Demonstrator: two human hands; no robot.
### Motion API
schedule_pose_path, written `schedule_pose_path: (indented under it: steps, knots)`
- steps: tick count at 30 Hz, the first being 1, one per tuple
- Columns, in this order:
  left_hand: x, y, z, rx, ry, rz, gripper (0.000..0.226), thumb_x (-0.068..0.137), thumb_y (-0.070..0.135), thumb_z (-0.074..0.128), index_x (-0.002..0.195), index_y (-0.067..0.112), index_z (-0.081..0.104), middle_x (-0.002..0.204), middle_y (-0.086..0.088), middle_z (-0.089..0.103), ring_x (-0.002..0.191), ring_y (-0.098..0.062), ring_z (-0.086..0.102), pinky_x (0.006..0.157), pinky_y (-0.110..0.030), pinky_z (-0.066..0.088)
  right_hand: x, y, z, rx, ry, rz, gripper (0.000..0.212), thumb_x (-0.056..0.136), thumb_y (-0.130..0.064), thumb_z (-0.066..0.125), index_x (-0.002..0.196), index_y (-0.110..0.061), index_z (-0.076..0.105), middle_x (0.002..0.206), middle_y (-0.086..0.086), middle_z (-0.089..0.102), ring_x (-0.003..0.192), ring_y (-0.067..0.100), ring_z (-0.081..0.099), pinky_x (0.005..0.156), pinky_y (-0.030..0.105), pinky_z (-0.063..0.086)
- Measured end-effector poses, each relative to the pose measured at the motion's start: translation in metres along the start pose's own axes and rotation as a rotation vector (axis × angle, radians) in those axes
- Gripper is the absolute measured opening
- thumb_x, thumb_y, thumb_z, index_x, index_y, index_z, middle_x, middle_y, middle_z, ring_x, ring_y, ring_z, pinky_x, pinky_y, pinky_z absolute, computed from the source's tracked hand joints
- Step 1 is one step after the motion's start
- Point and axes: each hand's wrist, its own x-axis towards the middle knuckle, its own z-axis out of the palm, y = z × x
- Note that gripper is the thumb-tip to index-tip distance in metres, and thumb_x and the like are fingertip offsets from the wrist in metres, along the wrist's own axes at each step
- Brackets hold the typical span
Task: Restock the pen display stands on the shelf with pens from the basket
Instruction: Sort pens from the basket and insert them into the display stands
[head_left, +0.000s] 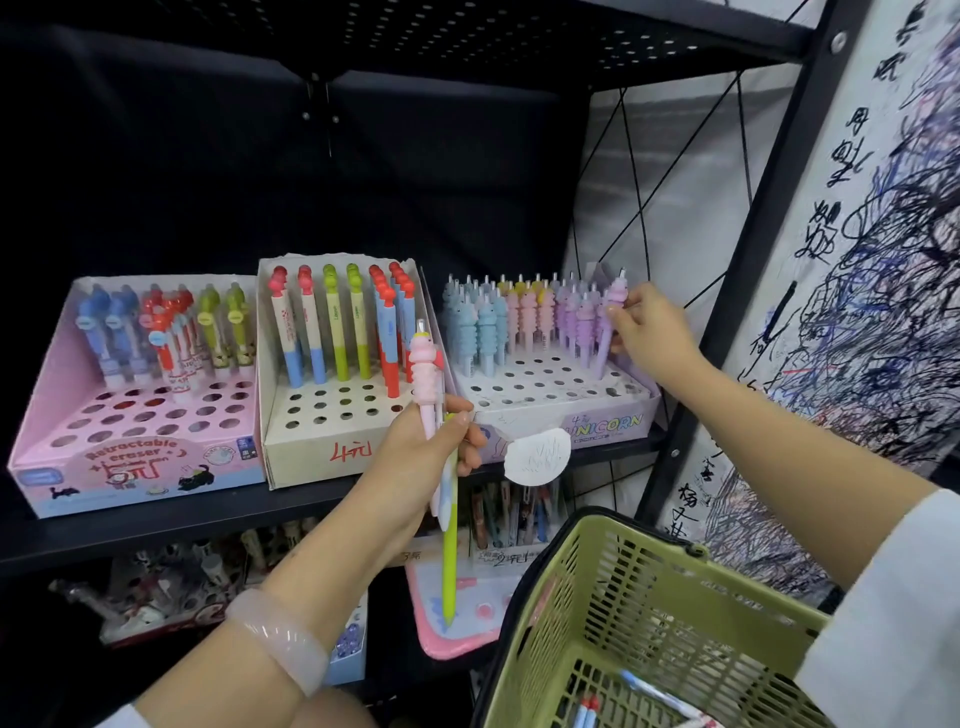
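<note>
- Purple unicorn pen (609, 327) stands at the right end of the unicorn display stand (566, 410), its lower end in or at a hole of the back rows; the right hand (655, 332) pinches its upper barrel between thumb and fingertips.
- That stand sits at the right end of the black shelf (156, 525), its back rows filled with blue, pink, yellow and purple unicorn pens, its front rows of holes bare.
- A round white tag (537, 456) hangs off the stand's front edge.
- The left hand (421, 457) is in front of the shelf edge, fingers curled round a small bundle: a pink unicorn pen (425, 374) pointing up and a green pen (450, 551) pointing down.
- A pale bangle (283, 636) circles the left wrist.
- The middle cream stand (317, 441) holds red, green and blue-topped pens in its back rows; front holes are bare.
- The pink eraser stand (130, 467) at the shelf's left end holds blue, red and green items along its back.
- The green basket (649, 613) hangs low at the right, below the shelf, with a few pens (644, 699) lying in its bottom.
- Scribbled paper (883, 260) covers the wall to the right of the shelf frame.
</note>
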Motion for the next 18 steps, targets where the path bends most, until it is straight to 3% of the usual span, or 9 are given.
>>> schedule_pose_path:
  steps: [2, 5, 8, 11, 14, 16, 18]
  knots:
    - [0.0, 0.0, 0.0, -0.003, -0.01, 0.001, 0.015, 0.097, 0.003, 0.042, 0.09, 0.011, 0.052, 0.057, 0.004, 0.061, 0.049, -0.009, 0.053, 0.049, -0.02, 0.044, 0.005, 0.0, 0.001, -0.074, -0.026, -0.003, 0.011, 0.097, -0.023, 0.049, 0.092, -0.014, 0.045, 0.082, 0.009, 0.065, 0.063, 0.012, 0.06, 0.05, 0.017, 0.044]
    - [0.0, -0.001, 0.0, -0.003, -0.015, -0.001, 0.015, 0.097, 0.003, 0.042, 0.091, 0.011, 0.052, 0.057, 0.004, 0.06, 0.05, -0.01, 0.053, 0.05, -0.02, 0.043, 0.009, 0.002, 0.005, -0.218, -0.178, 0.001, 0.01, 0.096, -0.021, 0.049, 0.092, -0.012, 0.048, 0.086, 0.014, 0.068, 0.073, 0.023, 0.066, 0.072, 0.034, 0.053]
    - [0.0, -0.001, -0.001, -0.013, -0.007, -0.009, 0.014, 0.097, 0.003, 0.042, 0.092, 0.011, 0.052, 0.057, 0.004, 0.061, 0.049, -0.01, 0.052, 0.049, -0.02, 0.043, 0.005, 0.007, 0.009, -0.244, -0.217, 0.02, 0.01, 0.095, -0.019, 0.051, 0.09, -0.01, 0.05, 0.085, 0.017, 0.068, 0.076, 0.028, 0.066, 0.079, 0.043, 0.055]
    - [0.0, -0.002, -0.003, -0.021, -0.006, -0.018, 0.014, 0.097, 0.003, 0.042, 0.093, 0.011, 0.053, 0.058, 0.003, 0.061, 0.05, -0.01, 0.052, 0.049, -0.02, 0.042, 0.003, 0.009, 0.008, -0.282, -0.233, 0.032, 0.011, 0.093, -0.018, 0.054, 0.092, -0.007, 0.052, 0.083, 0.017, 0.068, 0.068, 0.025, 0.061, 0.075, 0.037, 0.054]
    - [-0.002, -0.002, -0.004, -0.028, -0.008, -0.024, 0.014, 0.097, 0.003, 0.041, 0.092, 0.011, 0.052, 0.057, 0.003, 0.061, 0.049, -0.01, 0.052, 0.048, -0.019, 0.042, 0.001, 0.005, 0.008, -0.408, -0.143, -0.007, 0.02, 0.09, -0.019, 0.06, 0.099, -0.004, 0.052, 0.089, 0.013, 0.06, 0.074, 0.024, 0.052, 0.066, 0.03, 0.042]
    - [-0.004, -0.001, -0.004, -0.019, -0.016, -0.025, 0.014, 0.097, 0.004, 0.041, 0.092, 0.011, 0.052, 0.058, 0.003, 0.061, 0.049, -0.01, 0.052, 0.048, -0.019, 0.042, -0.008, -0.006, 0.012, -0.377, -0.007, -0.059, 0.023, 0.088, -0.021, 0.063, 0.101, -0.005, 0.051, 0.087, 0.007, 0.054, 0.077, 0.023, 0.05, 0.067, 0.029, 0.038]
    - [-0.005, 0.0, -0.004, -0.014, -0.021, -0.024, 0.014, 0.097, 0.004, 0.041, 0.092, 0.011, 0.052, 0.059, 0.003, 0.06, 0.05, -0.009, 0.052, 0.049, -0.019, 0.042, -0.021, -0.026, 0.019, -0.267, -0.01, -0.134, 0.018, 0.088, -0.024, 0.063, 0.098, -0.011, 0.054, 0.084, -0.001, 0.054, 0.078, 0.016, 0.05, 0.068, 0.026, 0.037]
